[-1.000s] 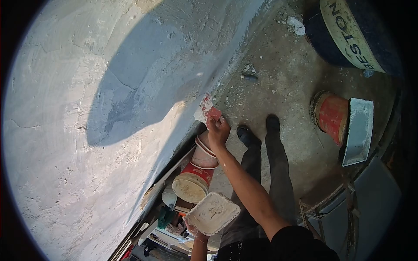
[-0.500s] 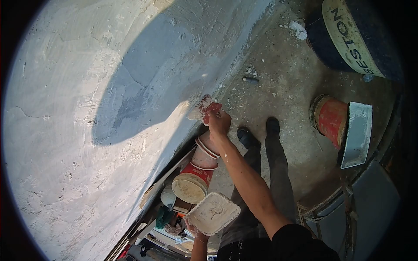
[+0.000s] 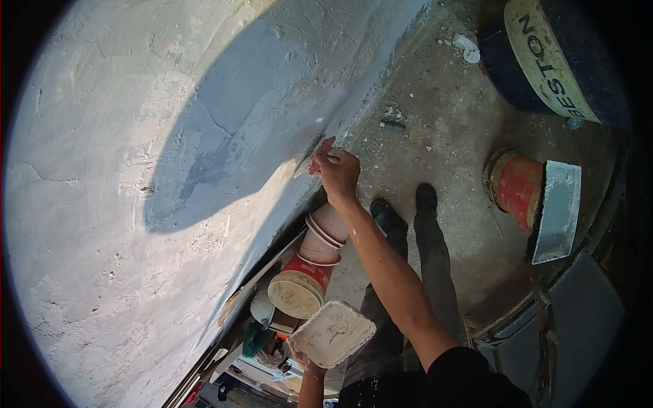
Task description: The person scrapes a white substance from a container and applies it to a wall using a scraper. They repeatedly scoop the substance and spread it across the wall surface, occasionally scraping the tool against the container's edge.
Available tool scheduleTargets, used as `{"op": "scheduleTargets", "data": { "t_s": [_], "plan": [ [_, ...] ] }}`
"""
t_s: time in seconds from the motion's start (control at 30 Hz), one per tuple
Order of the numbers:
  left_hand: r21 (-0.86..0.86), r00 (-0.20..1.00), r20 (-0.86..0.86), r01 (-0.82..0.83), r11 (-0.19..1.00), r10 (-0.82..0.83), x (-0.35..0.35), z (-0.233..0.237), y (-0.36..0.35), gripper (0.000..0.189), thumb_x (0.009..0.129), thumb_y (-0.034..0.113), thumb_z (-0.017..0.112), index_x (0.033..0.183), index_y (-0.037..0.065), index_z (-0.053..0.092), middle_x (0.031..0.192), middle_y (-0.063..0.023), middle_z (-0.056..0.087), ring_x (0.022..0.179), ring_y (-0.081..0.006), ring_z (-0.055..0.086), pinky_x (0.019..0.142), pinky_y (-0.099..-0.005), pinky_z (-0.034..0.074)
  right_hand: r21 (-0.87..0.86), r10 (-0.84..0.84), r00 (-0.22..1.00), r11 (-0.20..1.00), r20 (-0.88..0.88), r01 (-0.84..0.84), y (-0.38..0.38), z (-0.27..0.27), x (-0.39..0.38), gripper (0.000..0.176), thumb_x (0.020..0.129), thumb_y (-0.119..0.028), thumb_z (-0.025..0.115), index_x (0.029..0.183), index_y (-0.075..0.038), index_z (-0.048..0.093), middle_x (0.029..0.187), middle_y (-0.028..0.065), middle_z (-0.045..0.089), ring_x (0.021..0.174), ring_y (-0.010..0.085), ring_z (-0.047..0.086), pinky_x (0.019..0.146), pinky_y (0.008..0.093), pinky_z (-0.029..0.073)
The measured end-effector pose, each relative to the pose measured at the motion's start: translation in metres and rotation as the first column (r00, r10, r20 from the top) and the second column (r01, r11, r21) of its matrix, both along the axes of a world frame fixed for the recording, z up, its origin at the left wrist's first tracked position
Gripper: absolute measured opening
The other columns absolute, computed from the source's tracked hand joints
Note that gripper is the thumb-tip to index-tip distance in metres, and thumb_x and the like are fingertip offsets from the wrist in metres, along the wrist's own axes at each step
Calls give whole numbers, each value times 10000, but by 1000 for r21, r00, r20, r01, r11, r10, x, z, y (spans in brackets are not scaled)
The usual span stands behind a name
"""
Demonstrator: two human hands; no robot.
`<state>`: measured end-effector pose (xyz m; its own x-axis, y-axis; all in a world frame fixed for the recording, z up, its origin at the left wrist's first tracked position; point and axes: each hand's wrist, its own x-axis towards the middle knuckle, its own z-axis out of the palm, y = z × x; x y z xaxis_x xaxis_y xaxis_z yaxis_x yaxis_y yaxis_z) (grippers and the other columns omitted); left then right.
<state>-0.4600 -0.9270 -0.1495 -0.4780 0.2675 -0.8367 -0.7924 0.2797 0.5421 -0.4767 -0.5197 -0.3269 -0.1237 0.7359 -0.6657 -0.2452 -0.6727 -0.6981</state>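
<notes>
My right hand [image 3: 341, 174] grips a red putty scraper [image 3: 322, 156], its edge against the lower part of the plastered wall [image 3: 224, 129]. The fingers are closed round the scraper and cover part of it. Low in the view, my left hand [image 3: 299, 355] holds a shallow rectangular tray [image 3: 335, 333] from its left edge. Whitish putty coats the inside of the tray. Most of the left fingers are hidden under it.
Red and white buckets [image 3: 307, 277] stand along the wall's foot. To the right are another red bucket [image 3: 518, 190], a white rectangular tub [image 3: 559, 211] and a large dark BESTON drum [image 3: 544, 61]. A small bottle-like object [image 3: 392, 126] and crumbs lie on the concrete floor.
My right hand has shifted slightly up and turned, and the scraper now shows more edge-on against the wall. My left hand and the tray stay in place.
</notes>
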Motion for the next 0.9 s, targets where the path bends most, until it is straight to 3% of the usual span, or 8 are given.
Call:
{"op": "scheduleTargets", "data": {
  "t_s": [0.07,0.13,0.23,0.37,0.6,0.7,0.8,0.9],
  "plan": [
    [-14,992,-73,101,995,-101,0,3,5,732,907,668,234,1351,130,457,1343,-83,512,1203,-311,511,1007,-515,405,64,16,1000,998,-26,-14,7,2,-1,108,842,-48,641,818,57,651,703,88,660,615,136,614,585,288,487],
    [-30,999,22,-40,999,41,-2,1,2,716,911,659,235,1341,134,463,1340,-83,513,1199,-307,515,1003,-510,412,129,11,1000,992,10,-12,12,6,-2,174,847,-83,639,734,50,643,641,111,665,569,151,625,591,291,486],
    [-53,990,64,-122,991,125,-2,-2,0,693,915,646,237,1326,140,472,1333,-80,516,1192,-303,522,996,-506,419,101,-13,986,994,-163,30,11,7,8,161,848,-79,645,756,53,650,665,102,671,607,135,630,590,279,480],
    [-18,998,31,-62,998,62,1,3,13,673,919,631,238,1311,141,481,1327,-77,517,1193,-297,518,997,-505,417,80,12,996,997,-87,-5,-10,0,36,156,859,-64,652,963,53,645,870,96,681,708,117,634,597,262,538],
    [-50,986,83,-143,988,147,-4,-3,6,700,909,649,248,1327,135,475,1327,-79,512,1209,-302,495,1014,-520,389,-105,-64,993,992,102,74,-36,-29,40,191,831,-102,652,907,73,664,833,127,699,748,152,650,661,291,491],
    [-40,990,80,-115,993,118,-4,-2,8,716,904,662,251,1336,134,469,1340,-80,505,1211,-310,498,1015,-525,388,-44,-11,973,999,232,22,-38,-27,28,200,824,-106,647,897,79,662,835,139,700,771,180,664,682,300,498],
    [-9,997,59,-58,998,58,-2,0,8,732,900,673,253,1350,134,459,1358,-83,493,1218,-316,496,1015,-529,391,48,-66,973,997,222,57,-43,-25,19,209,820,-108,642,906,82,655,842,146,700,793,195,669,698,310,502],
    [-24,998,45,-53,998,54,-4,0,9,747,896,681,259,1366,130,446,1374,-89,480,1227,-324,490,1019,-533,391,-11,-111,987,994,119,113,-50,-39,19,222,833,-65,634,1012,65,622,950,143,683,856,194,659,721,312,512]
  ]
}}
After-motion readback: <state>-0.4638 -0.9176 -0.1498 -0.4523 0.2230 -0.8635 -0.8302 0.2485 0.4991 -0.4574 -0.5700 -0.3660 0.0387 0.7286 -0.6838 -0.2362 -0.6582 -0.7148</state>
